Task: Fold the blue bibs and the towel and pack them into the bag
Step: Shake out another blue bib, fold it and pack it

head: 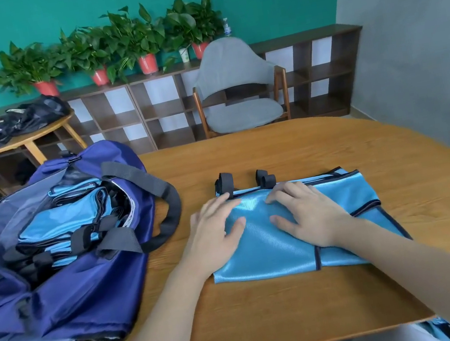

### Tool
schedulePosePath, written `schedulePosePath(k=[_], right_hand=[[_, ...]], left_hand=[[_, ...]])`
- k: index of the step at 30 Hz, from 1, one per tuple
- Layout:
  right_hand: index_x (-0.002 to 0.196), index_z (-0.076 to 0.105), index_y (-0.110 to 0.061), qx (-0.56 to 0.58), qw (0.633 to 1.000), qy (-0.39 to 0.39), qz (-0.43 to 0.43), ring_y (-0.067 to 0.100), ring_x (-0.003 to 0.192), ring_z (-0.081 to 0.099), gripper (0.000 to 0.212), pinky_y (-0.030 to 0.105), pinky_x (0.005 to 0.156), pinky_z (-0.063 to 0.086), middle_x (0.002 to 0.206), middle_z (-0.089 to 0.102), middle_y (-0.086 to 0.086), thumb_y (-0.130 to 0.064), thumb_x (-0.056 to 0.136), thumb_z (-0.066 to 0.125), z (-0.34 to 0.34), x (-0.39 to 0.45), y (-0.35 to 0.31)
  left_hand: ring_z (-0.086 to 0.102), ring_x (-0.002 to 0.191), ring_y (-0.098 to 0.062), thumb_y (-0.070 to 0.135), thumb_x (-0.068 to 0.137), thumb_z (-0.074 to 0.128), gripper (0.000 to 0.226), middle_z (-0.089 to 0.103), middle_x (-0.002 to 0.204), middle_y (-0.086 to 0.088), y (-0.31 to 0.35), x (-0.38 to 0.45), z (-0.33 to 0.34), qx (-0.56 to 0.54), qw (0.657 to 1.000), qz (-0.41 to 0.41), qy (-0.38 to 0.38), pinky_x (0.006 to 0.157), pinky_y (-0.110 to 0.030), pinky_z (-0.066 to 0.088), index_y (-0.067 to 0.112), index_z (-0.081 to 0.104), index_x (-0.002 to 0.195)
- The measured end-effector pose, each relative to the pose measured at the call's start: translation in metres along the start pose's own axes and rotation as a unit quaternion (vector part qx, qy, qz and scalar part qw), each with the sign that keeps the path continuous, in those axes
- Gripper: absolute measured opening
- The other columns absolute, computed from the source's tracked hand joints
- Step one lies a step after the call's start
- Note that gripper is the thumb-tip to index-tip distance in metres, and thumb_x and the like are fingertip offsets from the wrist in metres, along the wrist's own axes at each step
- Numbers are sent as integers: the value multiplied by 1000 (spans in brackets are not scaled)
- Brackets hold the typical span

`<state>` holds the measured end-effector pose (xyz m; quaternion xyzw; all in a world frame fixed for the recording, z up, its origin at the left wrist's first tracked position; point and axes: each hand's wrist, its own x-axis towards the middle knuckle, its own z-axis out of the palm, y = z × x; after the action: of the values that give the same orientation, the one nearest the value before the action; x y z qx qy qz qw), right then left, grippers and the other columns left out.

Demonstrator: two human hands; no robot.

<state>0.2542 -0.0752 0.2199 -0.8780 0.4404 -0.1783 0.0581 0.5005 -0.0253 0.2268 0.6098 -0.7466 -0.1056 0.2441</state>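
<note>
L hand (216,229): centre frame, fingers spread and flat, pressing the left part of the bib, not gripping.
R hand (305,210): just right of it, also flat and released, palm down on the same cloth.
Bib (272,248): shiny blue, partly folded, lying on the surface (271,311) mid-right; black straps (245,182) stick out past its far edge.
Step, prob.: smoothing before the next fold.
Risk: fabric looks slick, so it could slide or spring open once pressure lifts; loose straps may poke out of the fold or snag at the bag mouth.
Bag (67,286): navy, left of frame, unzipped, holding a stack of folded blue bibs (56,219) w/ black straps.
Towel: can't spot it.
Lower right corner: more blue cloth (440,327), maybe another bib.
</note>
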Motion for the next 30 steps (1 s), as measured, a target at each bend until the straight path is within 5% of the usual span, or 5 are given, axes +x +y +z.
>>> schedulePosePath(k=[4, 9, 12, 20, 30], right_hand=[[147, 37, -34, -15, 1000, -21, 3, 12, 143, 25, 68, 37, 121, 23, 153, 29, -13, -71, 91, 25, -1, 2, -2], [134, 56, -23, 137, 984, 80, 82, 12, 123, 51, 46, 30, 108, 40, 135, 48, -7, -47, 94, 62, -1, 9, 4], [123, 62, -20, 160, 969, 121, 143, 14, 94, 60, 32, 33, 91, 49, 118, 57, -5, -37, 96, 63, -8, 31, 6], [115, 61, -30, 106, 965, 63, 230, 13, 84, 61, 47, 32, 69, 49, 84, 62, -15, -65, 84, 67, -11, 67, 8], [108, 72, -29, 341, 920, 115, 158, -3, 90, 64, 24, 8, 75, 45, 97, 72, -10, -19, 87, 79, -1, 58, 19]], left_hand=[[-1, 154, -5, 72, 97, 31, 69, 6, 169, 13, 3, 7, 4, 88, 992, -29, -83, 125, -44, 8, 40, 25, 158], [-5, 154, -8, 76, 96, 21, 73, 1, 170, 9, 5, 7, 3, 123, 987, -20, -99, 124, -47, 2, 40, 19, 159], [0, 154, -18, 75, 97, 20, 70, 13, 169, 3, 14, 13, -3, 175, 980, -25, -86, 121, -52, 0, 38, 31, 155], [46, 130, -26, 47, 105, 41, 44, 59, 133, -4, 55, 64, 27, 134, 988, -63, -33, 106, -40, 31, 16, 59, 131], [11, 155, -18, 65, 102, 22, 76, 20, 168, -5, 48, 59, 46, 163, 984, -60, -49, 123, -38, 7, 15, 23, 160]])
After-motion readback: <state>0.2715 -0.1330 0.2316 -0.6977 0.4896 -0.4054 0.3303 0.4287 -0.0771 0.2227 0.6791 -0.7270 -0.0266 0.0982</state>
